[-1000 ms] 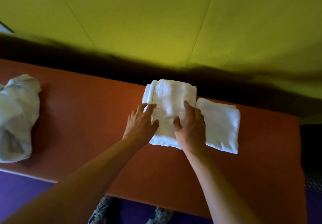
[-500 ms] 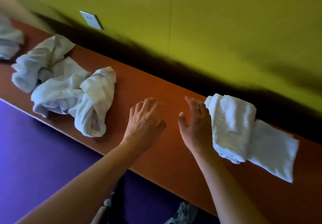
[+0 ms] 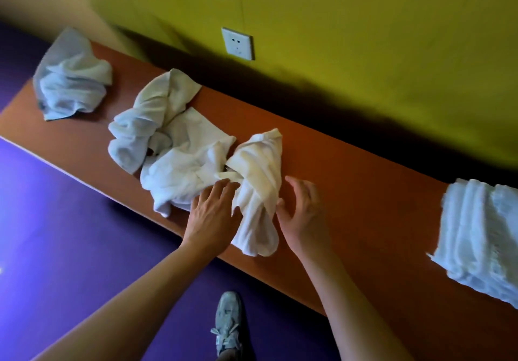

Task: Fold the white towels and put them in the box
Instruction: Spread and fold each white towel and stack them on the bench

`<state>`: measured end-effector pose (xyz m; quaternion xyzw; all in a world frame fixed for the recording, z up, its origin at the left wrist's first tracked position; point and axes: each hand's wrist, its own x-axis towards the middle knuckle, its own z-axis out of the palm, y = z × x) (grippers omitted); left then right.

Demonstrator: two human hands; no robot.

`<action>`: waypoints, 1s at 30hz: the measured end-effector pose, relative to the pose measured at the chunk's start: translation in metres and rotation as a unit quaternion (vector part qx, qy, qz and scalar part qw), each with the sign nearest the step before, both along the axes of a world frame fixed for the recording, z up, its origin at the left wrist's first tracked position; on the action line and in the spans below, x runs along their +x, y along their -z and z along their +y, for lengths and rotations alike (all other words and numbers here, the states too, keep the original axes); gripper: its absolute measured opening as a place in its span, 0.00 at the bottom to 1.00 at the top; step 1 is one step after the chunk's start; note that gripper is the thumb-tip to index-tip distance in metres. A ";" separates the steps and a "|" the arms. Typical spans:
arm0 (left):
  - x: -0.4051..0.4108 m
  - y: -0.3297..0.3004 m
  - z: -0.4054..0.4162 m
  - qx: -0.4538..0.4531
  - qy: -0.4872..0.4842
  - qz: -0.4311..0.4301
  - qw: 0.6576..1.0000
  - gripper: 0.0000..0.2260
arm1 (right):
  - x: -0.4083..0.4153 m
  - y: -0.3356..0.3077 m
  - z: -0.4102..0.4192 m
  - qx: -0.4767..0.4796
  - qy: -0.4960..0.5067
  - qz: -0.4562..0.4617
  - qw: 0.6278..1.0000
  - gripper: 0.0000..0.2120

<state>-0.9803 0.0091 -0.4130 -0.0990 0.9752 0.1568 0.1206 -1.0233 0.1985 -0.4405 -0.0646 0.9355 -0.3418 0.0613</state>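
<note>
A crumpled white towel (image 3: 259, 184) lies on the orange table (image 3: 364, 186), running down to the front edge. My left hand (image 3: 213, 214) rests with straight fingers on its left side and on the neighbouring heap of crumpled white towels (image 3: 168, 147). My right hand (image 3: 304, 214) is just right of the towel, fingers relaxed, its thumb touching the cloth. A stack of folded white towels (image 3: 482, 237) sits at the far right. No box is in view.
Another crumpled pale towel (image 3: 71, 77) lies at the table's left end. A yellow-green wall with a white socket (image 3: 237, 43) runs behind the table. Purple floor and my shoe (image 3: 228, 321) are below the front edge.
Both hands left the folded stack and moved left along the table to the crumpled towels; the view swung left, so the stack now sits at the right edge.
</note>
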 end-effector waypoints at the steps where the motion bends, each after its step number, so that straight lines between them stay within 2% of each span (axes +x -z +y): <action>1: -0.001 0.009 -0.018 -0.013 0.002 -0.018 1.000 0.25 | 0.000 0.006 -0.014 -0.006 -0.008 -0.013 1.000 0.24; 4: -0.004 0.033 -0.059 -0.059 0.032 -0.061 0.996 0.28 | -0.004 0.018 -0.046 0.001 -0.021 -0.029 0.999 0.29; 7: -0.007 0.049 -0.081 -0.078 0.053 -0.099 0.991 0.30 | -0.010 0.026 -0.063 0.010 -0.043 -0.066 0.997 0.40; 10: -0.012 0.057 -0.091 -0.098 0.083 -0.135 0.982 0.32 | -0.017 0.039 -0.075 0.069 -0.079 -0.117 0.988 0.46; 13: -0.023 0.062 -0.094 -0.131 0.118 -0.173 0.969 0.33 | -0.027 0.053 -0.078 0.137 -0.086 -0.070 0.984 0.41; 16: -0.035 0.074 -0.106 -0.185 0.116 -0.172 0.961 0.36 | -0.036 0.060 -0.076 0.132 -0.066 -0.024 0.989 0.32; 19: -0.049 0.083 -0.133 -0.193 0.077 -0.153 0.966 0.38 | -0.040 0.061 -0.068 0.139 -0.030 -0.001 0.990 0.29; 23: -0.062 0.082 -0.177 -0.169 0.034 -0.151 0.973 0.34 | -0.045 0.064 -0.052 0.147 0.026 -0.017 0.989 0.29; 27: -0.069 0.081 -0.200 -0.149 0.041 -0.157 0.975 0.35 | -0.049 0.057 -0.049 0.096 0.035 -0.042 0.994 0.25; 30: -0.069 0.077 -0.193 -0.167 0.034 -0.166 0.971 0.35 | -0.051 0.048 -0.056 0.057 0.063 -0.058 0.995 0.24</action>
